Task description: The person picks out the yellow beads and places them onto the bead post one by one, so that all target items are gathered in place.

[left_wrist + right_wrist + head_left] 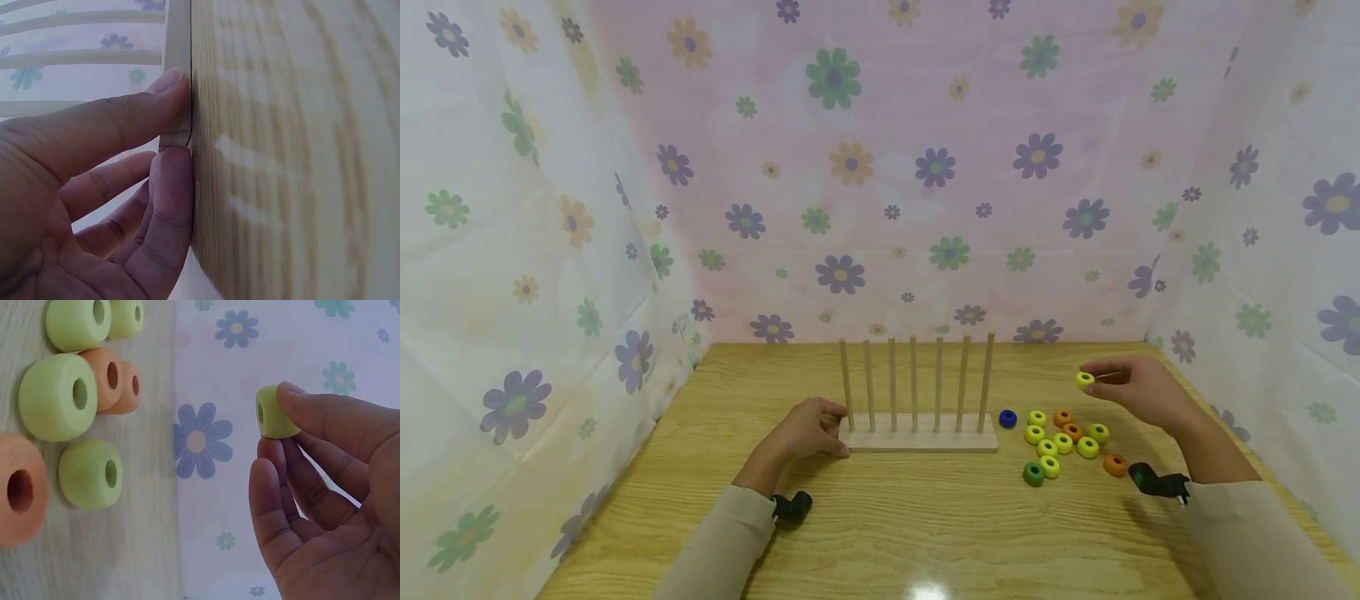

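Item: one yellow bead, rounded ring form with a central hole (pixel 1086 381). Location: at the tips of the right hand (pixel 1138 392), raised off the table, well to the right of the rack. Grip: narrowed to the bead's breadth, thumb on one side, fingertip on the other; bead well out from the palm, its hole unobstructed.

Item: one rack of pale wood, flat oblong base with seven upright round pegs (pixel 917 444). Location: on the wood-grained table (pixel 887 517). Grip: left hand (pixel 805 429) holds the left end of the base, thumb and fingers bent about it and parted by little more than the wood.

Item: loose beads of like form, on the table right of the rack. One dark blue bead (pixel 1008 418), nearest the rack; seven yellow beads (pixel 1047 449), clustered; three orange beads (pixel 1116 465); one green bead (pixel 1033 474), at the near edge.
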### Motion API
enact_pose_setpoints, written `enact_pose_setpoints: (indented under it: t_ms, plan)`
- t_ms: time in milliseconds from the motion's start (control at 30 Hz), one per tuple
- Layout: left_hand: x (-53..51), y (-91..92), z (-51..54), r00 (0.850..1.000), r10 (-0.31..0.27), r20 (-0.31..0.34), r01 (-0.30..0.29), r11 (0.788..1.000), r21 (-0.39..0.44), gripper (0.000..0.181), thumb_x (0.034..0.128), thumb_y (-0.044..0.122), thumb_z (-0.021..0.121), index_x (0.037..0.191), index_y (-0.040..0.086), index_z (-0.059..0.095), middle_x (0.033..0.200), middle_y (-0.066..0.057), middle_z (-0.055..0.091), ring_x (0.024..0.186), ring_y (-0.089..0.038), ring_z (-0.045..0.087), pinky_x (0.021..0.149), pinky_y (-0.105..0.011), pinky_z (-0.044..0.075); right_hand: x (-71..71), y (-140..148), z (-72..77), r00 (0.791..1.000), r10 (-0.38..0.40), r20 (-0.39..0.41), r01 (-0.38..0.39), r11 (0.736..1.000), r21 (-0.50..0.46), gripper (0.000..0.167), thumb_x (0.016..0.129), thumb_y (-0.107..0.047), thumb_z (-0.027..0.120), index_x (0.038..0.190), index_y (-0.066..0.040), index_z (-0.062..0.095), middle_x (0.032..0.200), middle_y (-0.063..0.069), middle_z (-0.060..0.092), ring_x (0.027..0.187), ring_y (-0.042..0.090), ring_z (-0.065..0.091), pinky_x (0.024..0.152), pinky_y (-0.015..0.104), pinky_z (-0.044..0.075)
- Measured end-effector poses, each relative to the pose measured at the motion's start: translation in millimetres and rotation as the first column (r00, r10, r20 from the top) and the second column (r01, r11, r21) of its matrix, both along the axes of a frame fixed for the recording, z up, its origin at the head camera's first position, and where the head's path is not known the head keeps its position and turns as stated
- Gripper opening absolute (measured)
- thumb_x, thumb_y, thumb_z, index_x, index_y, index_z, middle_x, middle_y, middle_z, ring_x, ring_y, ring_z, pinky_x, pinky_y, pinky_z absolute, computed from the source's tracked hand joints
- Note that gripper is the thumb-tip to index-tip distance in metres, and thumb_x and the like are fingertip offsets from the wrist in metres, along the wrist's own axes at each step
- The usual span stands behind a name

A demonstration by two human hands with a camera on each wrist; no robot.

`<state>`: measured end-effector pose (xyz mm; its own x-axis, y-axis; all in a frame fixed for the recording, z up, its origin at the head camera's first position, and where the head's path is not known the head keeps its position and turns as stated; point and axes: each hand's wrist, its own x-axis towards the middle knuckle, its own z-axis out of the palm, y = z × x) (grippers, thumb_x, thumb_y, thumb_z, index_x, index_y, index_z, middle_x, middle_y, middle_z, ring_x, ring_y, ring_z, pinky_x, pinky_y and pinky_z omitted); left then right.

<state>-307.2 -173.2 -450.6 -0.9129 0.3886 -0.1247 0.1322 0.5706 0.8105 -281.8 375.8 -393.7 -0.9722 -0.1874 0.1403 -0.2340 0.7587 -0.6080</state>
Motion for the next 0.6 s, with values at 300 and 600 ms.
enact_pose_setpoints:
  t_ms: [300,600]
  plan:
    - [1.5,-1.5,0.8,1.000,-0.003,0.010,0.003,1.000,0.006,0.074,0.0801,0.010,0.090,0.146,0.004,0.058,0.066,-0.002,0.054,0.057,-0.014,0.047,0.059,-0.029,0.044,-0.9,-12,15.6,0.999,0.019,-0.042,-0.019,1.000,0.013,0.047,0.100,-0.034,0.072,0.136,-0.005,0.067,0.131,0.023,0.068,0.110,0.038,0.070,0.086,0.050,0.060]
    - [0.4,-1.1,-1.0,1.000,0.002,-0.002,-0.002,1.000,-0.001,0.073,0.0788,0.011,0.091,0.144,0.005,0.059,0.075,-0.003,0.060,0.063,-0.014,0.052,0.062,-0.030,0.048,-3.5,-24,30.4,0.999,0.018,-0.044,-0.017,0.999,0.035,0.050,0.100,-0.040,0.070,0.138,-0.008,0.067,0.130,0.022,0.069,0.112,0.040,0.069,0.088,0.055,0.058]
